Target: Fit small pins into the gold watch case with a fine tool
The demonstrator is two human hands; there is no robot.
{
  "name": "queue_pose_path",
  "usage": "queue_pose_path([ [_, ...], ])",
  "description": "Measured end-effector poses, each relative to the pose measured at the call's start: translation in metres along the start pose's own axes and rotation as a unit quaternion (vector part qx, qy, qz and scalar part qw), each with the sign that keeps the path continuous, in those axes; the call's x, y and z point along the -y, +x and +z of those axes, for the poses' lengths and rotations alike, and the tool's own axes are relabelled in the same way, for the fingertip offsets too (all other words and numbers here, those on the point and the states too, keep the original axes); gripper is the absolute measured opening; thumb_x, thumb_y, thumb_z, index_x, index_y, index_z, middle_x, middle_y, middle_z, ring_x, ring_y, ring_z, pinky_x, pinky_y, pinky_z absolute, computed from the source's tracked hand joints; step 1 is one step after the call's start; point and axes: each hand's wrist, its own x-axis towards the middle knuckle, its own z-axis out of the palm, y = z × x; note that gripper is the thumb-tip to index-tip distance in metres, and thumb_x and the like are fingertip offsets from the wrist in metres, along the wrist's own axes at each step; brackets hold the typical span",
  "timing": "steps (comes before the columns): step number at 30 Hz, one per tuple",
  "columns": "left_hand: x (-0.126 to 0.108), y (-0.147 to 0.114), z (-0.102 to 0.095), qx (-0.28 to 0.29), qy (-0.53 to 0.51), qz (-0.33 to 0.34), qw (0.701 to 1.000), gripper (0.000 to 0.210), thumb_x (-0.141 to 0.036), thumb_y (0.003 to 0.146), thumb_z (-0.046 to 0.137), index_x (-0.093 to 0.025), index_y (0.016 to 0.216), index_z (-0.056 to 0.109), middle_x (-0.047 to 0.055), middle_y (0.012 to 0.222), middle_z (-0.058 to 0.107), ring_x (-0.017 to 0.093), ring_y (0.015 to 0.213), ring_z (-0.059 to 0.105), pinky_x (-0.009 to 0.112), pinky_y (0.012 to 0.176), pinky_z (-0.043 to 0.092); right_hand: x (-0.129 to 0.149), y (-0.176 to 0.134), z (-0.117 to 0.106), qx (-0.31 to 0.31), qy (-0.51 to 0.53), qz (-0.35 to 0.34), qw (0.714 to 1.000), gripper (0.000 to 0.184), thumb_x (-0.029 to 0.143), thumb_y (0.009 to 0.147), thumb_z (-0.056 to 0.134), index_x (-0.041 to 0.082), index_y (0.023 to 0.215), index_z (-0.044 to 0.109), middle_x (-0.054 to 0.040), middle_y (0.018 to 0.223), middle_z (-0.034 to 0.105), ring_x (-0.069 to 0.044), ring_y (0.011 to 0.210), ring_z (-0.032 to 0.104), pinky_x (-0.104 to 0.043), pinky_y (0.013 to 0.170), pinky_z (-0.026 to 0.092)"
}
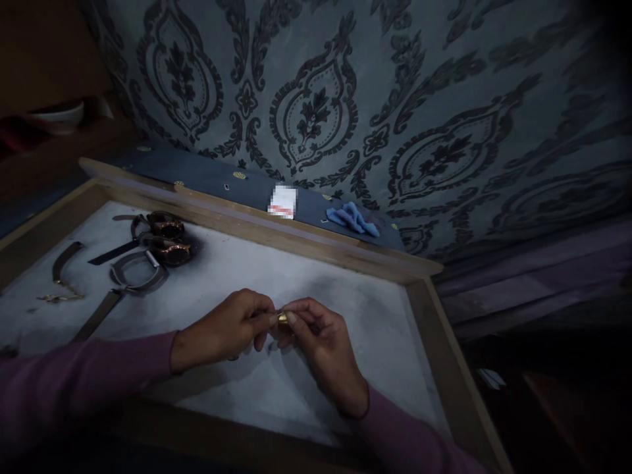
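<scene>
A small shiny gold-coloured metal piece [283,319] is pinched between the thumb and fingers of my right hand [323,342], just above the white bottom of a shallow wooden tray [316,245]. Its exact kind is hard to tell, as fingers cover much of it. My left hand [232,328] is closed in a pinch, its thumb and forefinger tips meeting at the left edge of the gold piece. Anything held inside that pinch is hidden. Both hands are close together over the tray's middle.
Watches [172,253] with dark straps lie in the tray's left part. Near them are a loose strap piece [66,262] and a thin gold-coloured chain [62,297]. Behind the raised rim are a blue cloth [353,217] and a white blurred packet [283,201], before a patterned wall.
</scene>
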Motion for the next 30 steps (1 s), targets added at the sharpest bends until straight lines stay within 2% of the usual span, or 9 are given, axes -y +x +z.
queue_pose_path([
  [24, -0.0043, -0.0033, 0.0057, -0.035, 0.070, 0.046, 0.996, 0.028, -0.025, 0.088, 0.043, -0.015, 0.065, 0.055, -0.004, 0.050, 0.051, 0.006, 0.040, 0.042, 0.018, 0.044, 0.032, 0.0007, -0.0016, 0.0007, -0.011, -0.003, 0.017, 1.000, 0.019, 0.035, 0.077, 0.072, 0.017, 0.076, 0.066, -0.0024, 0.066, 0.068, -0.013, 0.052, 0.063, -0.025, 0.050, 0.057],
  [30, -0.0038, -0.0041, 0.0068, -0.041, 0.094, 0.068, 0.992, 0.029, -0.027, 0.090, 0.043, -0.015, 0.066, 0.055, -0.004, 0.052, 0.052, 0.007, 0.045, 0.045, 0.019, 0.047, 0.033, 0.0019, -0.0018, 0.0022, -0.015, 0.017, 0.023, 0.999, 0.019, 0.035, 0.077, 0.072, 0.017, 0.074, 0.066, -0.0018, 0.064, 0.069, -0.013, 0.052, 0.062, -0.024, 0.049, 0.056],
])
